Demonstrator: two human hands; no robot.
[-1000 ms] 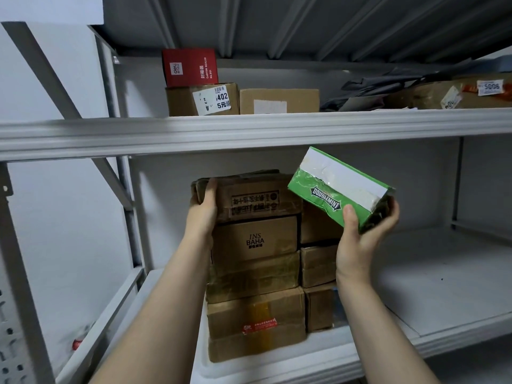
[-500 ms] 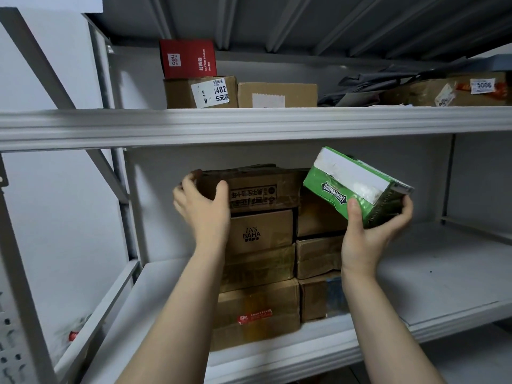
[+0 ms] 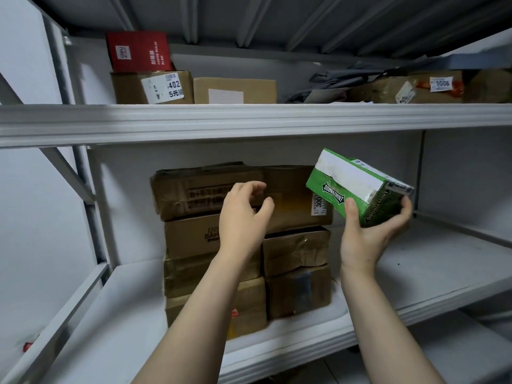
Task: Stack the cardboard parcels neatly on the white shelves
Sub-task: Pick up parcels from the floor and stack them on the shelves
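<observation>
Green rectangular cardboard gum box sits tilted in the right hand, whose grip cups its underside; the left hand hovers loosely curled, holding nothing, before the stacked brown cardboard parcels.

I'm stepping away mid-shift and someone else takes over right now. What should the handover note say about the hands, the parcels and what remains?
Left hand: holds nothing, fingers loosely curled, in front of the top of the parcel stack; contact unclear.
Right hand: grips the green Doublemint box from below, tilted, in the air to the right of the stack.
Done: brown parcels are stacked on the middle shelf; more boxes sit on the upper shelf.
Left to do: set the green box down, probably on the bare shelf beside the stack.
</observation>
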